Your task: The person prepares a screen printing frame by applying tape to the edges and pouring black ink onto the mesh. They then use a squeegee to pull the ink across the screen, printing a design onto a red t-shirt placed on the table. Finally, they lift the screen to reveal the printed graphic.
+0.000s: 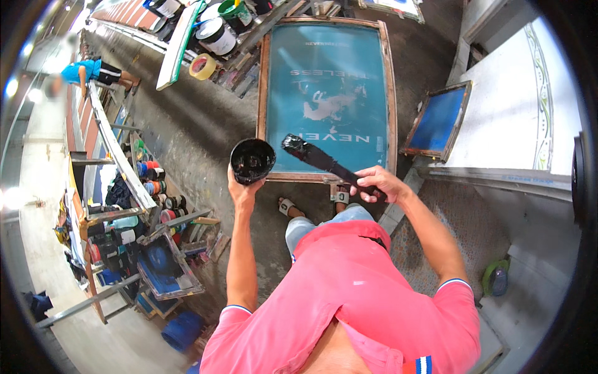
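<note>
My left hand (244, 192) is wrapped round the side of a black bowl (252, 161), whose inside is coated with glossy black ink. In my right hand (381, 185) is the handle of a black spatula (321, 159). Its broad tip, smeared with wet black ink, points left toward the bowl, apart from it. Beneath the spatula is a large screen-printing frame (389, 93) with a wooden rim. Its teal mesh (317, 68) carries pale lettering and a pale patch. Both hands are at the frame's near edge.
Ink tubs (216, 37), a tape roll (202, 66) and a white-green board (179, 47) crowd the far left. A smaller blue screen (438, 120) leans against a white table (498, 112) at right. Left is a rack with containers (156, 187); a person in blue (87, 71) bends beyond.
</note>
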A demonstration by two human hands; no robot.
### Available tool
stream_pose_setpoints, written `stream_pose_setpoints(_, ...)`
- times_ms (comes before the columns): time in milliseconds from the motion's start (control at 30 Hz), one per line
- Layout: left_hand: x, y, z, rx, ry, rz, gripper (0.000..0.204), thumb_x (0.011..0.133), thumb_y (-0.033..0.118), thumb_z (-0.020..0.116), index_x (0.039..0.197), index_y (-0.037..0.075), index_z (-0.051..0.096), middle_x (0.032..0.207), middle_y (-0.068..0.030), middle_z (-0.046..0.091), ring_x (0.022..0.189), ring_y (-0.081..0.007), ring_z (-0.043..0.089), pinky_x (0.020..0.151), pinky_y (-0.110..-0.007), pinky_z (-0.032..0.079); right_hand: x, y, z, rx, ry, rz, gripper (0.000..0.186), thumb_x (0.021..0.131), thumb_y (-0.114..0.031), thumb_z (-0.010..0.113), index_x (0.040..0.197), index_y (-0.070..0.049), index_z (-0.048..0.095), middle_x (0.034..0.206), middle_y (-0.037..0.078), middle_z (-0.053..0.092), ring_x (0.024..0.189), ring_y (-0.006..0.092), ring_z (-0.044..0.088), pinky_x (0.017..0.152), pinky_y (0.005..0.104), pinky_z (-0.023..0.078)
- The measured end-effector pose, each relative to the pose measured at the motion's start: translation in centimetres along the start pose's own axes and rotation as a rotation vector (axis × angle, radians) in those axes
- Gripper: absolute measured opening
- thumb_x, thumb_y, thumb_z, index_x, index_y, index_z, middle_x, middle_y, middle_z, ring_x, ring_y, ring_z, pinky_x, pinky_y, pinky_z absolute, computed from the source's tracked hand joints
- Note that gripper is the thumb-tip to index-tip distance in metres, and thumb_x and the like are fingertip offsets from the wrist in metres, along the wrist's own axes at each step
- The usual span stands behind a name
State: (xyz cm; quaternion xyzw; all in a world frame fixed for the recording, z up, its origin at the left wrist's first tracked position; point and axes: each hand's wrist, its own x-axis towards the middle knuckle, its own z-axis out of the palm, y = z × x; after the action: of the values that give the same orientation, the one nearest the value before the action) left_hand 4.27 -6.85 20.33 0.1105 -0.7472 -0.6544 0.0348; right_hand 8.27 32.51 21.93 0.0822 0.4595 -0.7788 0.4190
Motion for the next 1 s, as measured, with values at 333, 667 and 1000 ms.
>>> stream_pose_setpoints(333, -7.4, -5.6, -1.8, -0.279, 0.315, -0.108, 0.081, 0.056, -0.007, 0.085, 0.129, 0.007, 0.053, 0.117, -0.0043, 0.062, 0.103, -0.0193, 0.063, 0.087, -0.034, 0.055, 14.7, 0.7, 0.1, -1.437, 0.232, -0.27, 0.025, 0.088, -0.019, 0.054, 0.085, -0.001, 0.071, 0.082, 0.016, 0.069, 0.076, 0.022, 0.071, 0.064, 0.0355, 0.056)
stream_pose_setpoints(667, -11.1, -7.5, -2.7, -0.275, 0.399, -0.177, 0.084, 0.057, -0.009, 0.085, 0.133, 0.007, 0.052, 0.122, -0.0058, 0.061, 0.108, -0.0207, 0.061, 0.093, -0.035, 0.052, 17.1, 4.3, 7.7, -2.154, 0.402, -0.003, 0.024, 0.087, -0.013, 0.06, 0.105, -0.006, 0.074, 0.113, 0.014, 0.06, 0.101, 0.0291, 0.064, 0.077, 0.0356, 0.057)
stream_pose_setpoints(1000, -9.8, -7.5, -2.6, -0.164, 0.365, -0.13, 0.079, 0.06, -0.012, 0.082, 0.131, 0.003, 0.051, 0.119, -0.0094, 0.061, 0.101, -0.0227, 0.064, 0.08, -0.037, 0.06, 4.6, 6.2, -6.3, -2.018, 0.623, -0.069, 0.025, 0.087, -0.012, 0.058, 0.11, -0.008, 0.068, 0.103, 0.012, 0.057, 0.095, 0.0281, 0.064, 0.072, 0.039, 0.057)
